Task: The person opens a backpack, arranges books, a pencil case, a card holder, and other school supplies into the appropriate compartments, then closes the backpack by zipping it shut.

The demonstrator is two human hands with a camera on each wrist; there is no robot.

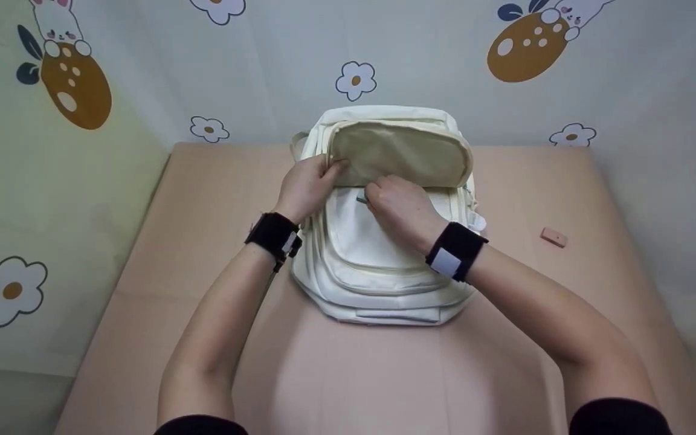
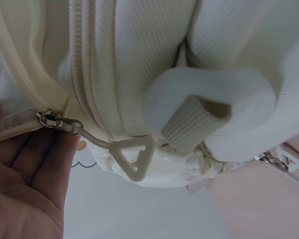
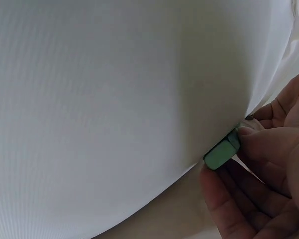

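A cream backpack (image 1: pixel 363 238) lies on the table with its front pocket unzipped and the beige-lined flap (image 1: pixel 399 151) folded up. My left hand (image 1: pixel 307 186) grips the left edge of that flap, thumb on the lining. In the left wrist view its fingers (image 2: pixel 45 164) lie behind the zipper edge, beside a metal slider with a triangular pull (image 2: pixel 134 160). At the pocket opening, my right hand (image 1: pixel 405 208) pinches a small green block (image 3: pixel 222 153) between thumb and fingers. The block lies right at the pocket's fabric edge. The pocket's inside is hidden.
A small pink block (image 1: pixel 554 237) lies on the table (image 1: pixel 523 290) to the right of the backpack. Patterned cloth (image 1: pixel 275 72) hangs behind and at both sides. A strap with a white tab (image 2: pixel 209 99) sticks out from the bag's side.
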